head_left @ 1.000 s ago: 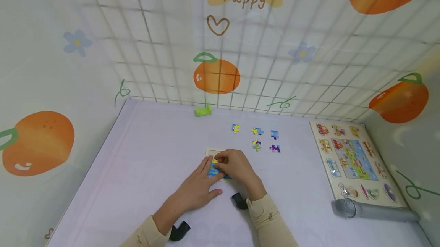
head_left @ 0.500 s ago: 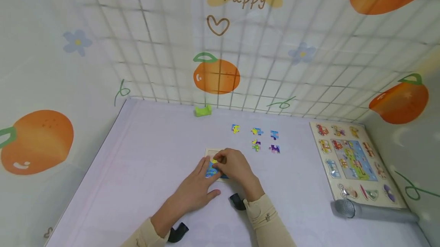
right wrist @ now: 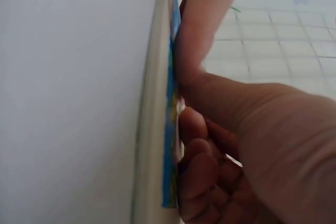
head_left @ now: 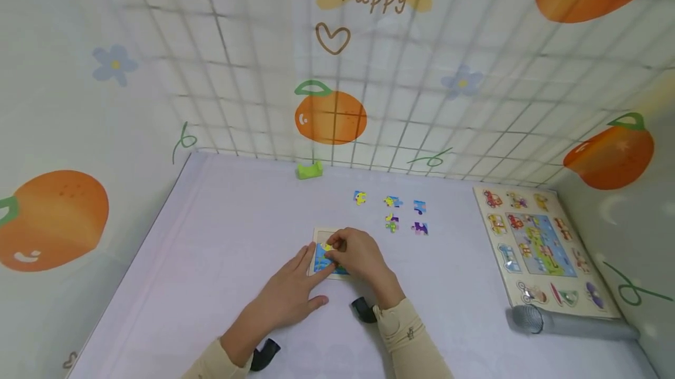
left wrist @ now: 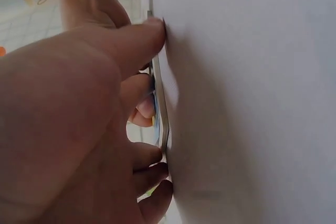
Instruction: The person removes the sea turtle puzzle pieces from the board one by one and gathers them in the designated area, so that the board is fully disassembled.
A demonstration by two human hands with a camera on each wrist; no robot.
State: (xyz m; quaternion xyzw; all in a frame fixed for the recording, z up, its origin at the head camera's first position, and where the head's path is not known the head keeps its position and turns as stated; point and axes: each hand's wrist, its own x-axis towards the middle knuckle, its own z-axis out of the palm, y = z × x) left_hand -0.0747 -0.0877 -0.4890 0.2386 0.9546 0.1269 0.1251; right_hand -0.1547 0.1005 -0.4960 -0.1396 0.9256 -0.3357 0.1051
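Observation:
A small wooden jigsaw tray (head_left: 323, 234) lies at the table's middle, with blue picture pieces (head_left: 320, 263) in its lower part. My right hand (head_left: 362, 255) is over the tray's right side, thumb and forefinger pinching a partly yellow puzzle piece (head_left: 327, 246) at the picture's upper edge. Much of that piece is hidden by the fingers. Fairly straight fingers of my left hand (head_left: 287, 294) touch the tray's left side. Seen edge-on in the right wrist view, the tray rim (right wrist: 152, 129) runs beside the right hand (right wrist: 273, 135); fingertips meet the blue pieces (right wrist: 169, 166).
Several loose puzzle pieces (head_left: 392, 224) lie behind and right of the tray. A green block (head_left: 309, 170) sits by the back wall. At right are a picture board (head_left: 514, 256) and a grey microphone (head_left: 580, 325). Black curved objects (head_left: 362, 310) lie near the wrists.
My left hand has slid a little left and toward me, uncovering more of the blue picture. The right hand keeps its pinch at nearly the same spot.

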